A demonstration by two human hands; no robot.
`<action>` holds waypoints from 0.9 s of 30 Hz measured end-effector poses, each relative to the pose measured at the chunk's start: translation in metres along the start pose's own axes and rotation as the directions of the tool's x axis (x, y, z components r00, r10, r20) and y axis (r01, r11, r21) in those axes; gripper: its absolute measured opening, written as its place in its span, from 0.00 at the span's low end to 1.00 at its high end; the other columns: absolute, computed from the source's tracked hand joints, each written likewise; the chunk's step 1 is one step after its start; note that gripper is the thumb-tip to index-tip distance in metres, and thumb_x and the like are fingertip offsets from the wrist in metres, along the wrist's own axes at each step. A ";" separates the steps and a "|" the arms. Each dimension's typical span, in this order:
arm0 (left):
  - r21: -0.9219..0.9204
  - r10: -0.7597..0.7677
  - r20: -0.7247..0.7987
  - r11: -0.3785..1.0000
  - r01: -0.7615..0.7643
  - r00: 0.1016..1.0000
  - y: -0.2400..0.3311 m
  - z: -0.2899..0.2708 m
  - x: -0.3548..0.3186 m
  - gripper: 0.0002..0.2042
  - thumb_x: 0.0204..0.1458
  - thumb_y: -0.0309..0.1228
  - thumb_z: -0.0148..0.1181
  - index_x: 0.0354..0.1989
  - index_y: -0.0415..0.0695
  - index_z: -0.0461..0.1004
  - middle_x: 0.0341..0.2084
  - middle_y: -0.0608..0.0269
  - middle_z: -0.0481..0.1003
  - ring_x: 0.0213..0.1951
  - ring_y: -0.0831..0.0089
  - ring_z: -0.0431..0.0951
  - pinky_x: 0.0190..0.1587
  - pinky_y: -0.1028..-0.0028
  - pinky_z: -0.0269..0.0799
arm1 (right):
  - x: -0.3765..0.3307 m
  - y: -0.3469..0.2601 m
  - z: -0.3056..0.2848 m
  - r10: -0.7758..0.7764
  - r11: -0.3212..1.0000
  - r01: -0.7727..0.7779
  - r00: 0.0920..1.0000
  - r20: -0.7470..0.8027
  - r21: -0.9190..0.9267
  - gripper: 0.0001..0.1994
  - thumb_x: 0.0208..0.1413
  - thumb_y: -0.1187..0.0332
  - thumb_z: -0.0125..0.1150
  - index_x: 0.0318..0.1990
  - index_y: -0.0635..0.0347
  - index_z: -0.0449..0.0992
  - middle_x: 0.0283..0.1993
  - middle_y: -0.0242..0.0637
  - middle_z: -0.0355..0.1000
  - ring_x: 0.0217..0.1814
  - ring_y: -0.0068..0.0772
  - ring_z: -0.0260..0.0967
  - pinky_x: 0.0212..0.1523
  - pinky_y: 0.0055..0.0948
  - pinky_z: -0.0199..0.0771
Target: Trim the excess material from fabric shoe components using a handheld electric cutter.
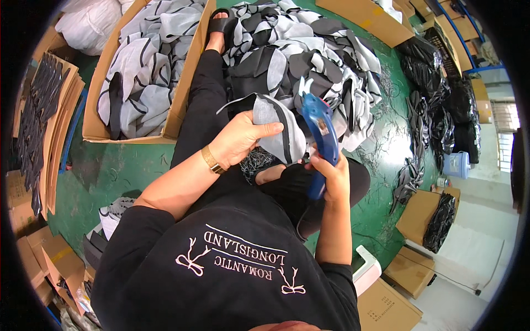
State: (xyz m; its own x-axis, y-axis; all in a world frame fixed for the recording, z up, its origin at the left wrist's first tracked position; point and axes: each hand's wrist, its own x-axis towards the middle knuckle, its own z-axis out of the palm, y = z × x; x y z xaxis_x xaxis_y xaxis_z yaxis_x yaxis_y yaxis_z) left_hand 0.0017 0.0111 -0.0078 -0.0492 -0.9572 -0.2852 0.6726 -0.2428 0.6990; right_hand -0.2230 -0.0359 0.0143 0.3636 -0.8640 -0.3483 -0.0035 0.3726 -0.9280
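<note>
My left hand (241,139) pinches a curved grey fabric piece (273,124) with a black strip along it, thumb on top. My right hand (334,175) is wrapped round blue electric scissors (321,124), whose pale blades point away from me. The scissors are just right of the fabric piece, their blades beyond its far right edge. A large heap of grey and black fabric pieces (309,60) lies on the floor beyond my hands. The fingers under the fabric are partly hidden.
To the left, a cardboard box (94,110) holds more grey pieces with black strips. Thread scraps litter the green floor (381,220). Black plastic bags (422,66), a blue bucket (456,164) and more cardboard boxes line the right side. Flat cardboard (61,127) stands far left.
</note>
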 end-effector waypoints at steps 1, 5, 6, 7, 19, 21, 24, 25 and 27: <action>-0.011 0.027 0.016 1.000 -0.027 1.000 0.003 0.000 -0.001 0.14 0.51 0.25 0.62 0.46 0.37 0.73 0.40 0.61 0.77 0.42 0.72 0.77 0.47 0.73 0.72 | -0.002 0.005 -0.007 0.008 1.000 -0.008 1.000 0.002 0.022 0.17 0.42 0.75 0.65 0.42 0.67 0.72 0.34 0.35 0.70 0.28 0.26 0.69 0.33 0.26 0.72; 0.048 0.117 0.017 0.992 -0.118 0.993 0.011 -0.002 -0.001 0.11 0.52 0.23 0.60 0.44 0.37 0.74 0.39 0.62 0.77 0.40 0.74 0.77 0.45 0.74 0.73 | -0.019 0.010 -0.021 0.022 0.999 -0.024 0.998 0.065 0.031 0.18 0.40 0.69 0.67 0.39 0.68 0.70 0.24 0.34 0.66 0.24 0.25 0.63 0.29 0.27 0.70; 0.047 0.118 0.016 0.992 -0.119 0.993 0.011 -0.005 0.000 0.11 0.52 0.23 0.60 0.44 0.37 0.74 0.39 0.62 0.77 0.40 0.74 0.77 0.45 0.74 0.73 | -0.023 0.010 -0.022 0.022 0.999 -0.024 0.998 0.066 0.029 0.18 0.40 0.69 0.67 0.39 0.68 0.70 0.24 0.34 0.66 0.24 0.25 0.63 0.29 0.27 0.70; 0.079 0.116 -0.005 0.990 -0.115 0.993 0.011 -0.008 0.003 0.11 0.53 0.24 0.59 0.44 0.37 0.74 0.38 0.63 0.77 0.39 0.76 0.77 0.43 0.76 0.73 | -0.027 0.010 -0.025 0.047 0.998 -0.050 0.994 0.101 0.024 0.19 0.40 0.69 0.67 0.39 0.68 0.70 0.24 0.34 0.66 0.24 0.25 0.64 0.29 0.27 0.70; 0.049 0.091 -0.067 0.995 -0.088 0.994 0.006 -0.007 0.003 0.10 0.54 0.24 0.58 0.44 0.38 0.73 0.38 0.63 0.78 0.38 0.75 0.78 0.44 0.74 0.73 | -0.050 -0.001 -0.012 0.045 0.930 -0.025 0.998 0.048 -0.367 0.18 0.40 0.74 0.66 0.41 0.68 0.72 0.26 0.31 0.70 0.26 0.20 0.68 0.29 0.21 0.68; 0.066 0.098 -0.071 0.993 -0.094 0.993 0.011 -0.003 0.001 0.10 0.53 0.24 0.59 0.43 0.38 0.73 0.37 0.63 0.78 0.38 0.75 0.78 0.44 0.74 0.73 | -0.050 0.000 -0.012 0.037 0.901 -0.016 0.998 0.041 -0.434 0.17 0.40 0.73 0.66 0.40 0.68 0.72 0.25 0.31 0.70 0.26 0.20 0.68 0.29 0.21 0.68; 0.152 0.114 -0.081 0.983 -0.101 0.990 0.015 0.001 -0.005 0.11 0.51 0.24 0.61 0.43 0.37 0.74 0.36 0.62 0.78 0.37 0.76 0.78 0.43 0.76 0.72 | -0.048 0.002 -0.014 0.012 0.892 0.007 0.999 0.040 -0.452 0.17 0.40 0.73 0.66 0.40 0.68 0.72 0.24 0.31 0.70 0.25 0.20 0.67 0.28 0.22 0.68; 0.168 0.146 -0.082 0.977 -0.131 0.986 0.014 0.002 -0.005 0.11 0.50 0.24 0.62 0.42 0.37 0.75 0.36 0.63 0.78 0.36 0.77 0.77 0.42 0.77 0.72 | -0.048 0.001 -0.013 0.031 0.900 -0.011 0.999 0.038 -0.435 0.17 0.40 0.73 0.66 0.40 0.68 0.72 0.25 0.31 0.70 0.24 0.20 0.67 0.28 0.22 0.68; 0.183 0.178 -0.084 0.970 -0.160 0.980 0.014 0.000 -0.005 0.11 0.50 0.24 0.63 0.42 0.37 0.75 0.35 0.63 0.78 0.36 0.78 0.77 0.41 0.78 0.71 | -0.046 -0.002 -0.012 0.051 0.908 -0.030 0.998 0.038 -0.418 0.17 0.40 0.73 0.66 0.41 0.68 0.72 0.25 0.32 0.70 0.24 0.20 0.67 0.27 0.23 0.68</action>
State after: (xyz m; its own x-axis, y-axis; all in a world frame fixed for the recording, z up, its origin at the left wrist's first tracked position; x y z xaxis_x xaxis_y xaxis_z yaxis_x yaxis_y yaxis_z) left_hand 0.0114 0.0128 0.0041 0.1334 -0.9685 -0.2104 0.5252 -0.1110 0.8437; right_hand -0.2510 -0.0006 0.0309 0.3984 -0.8303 -0.3898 -0.4040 0.2227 -0.8873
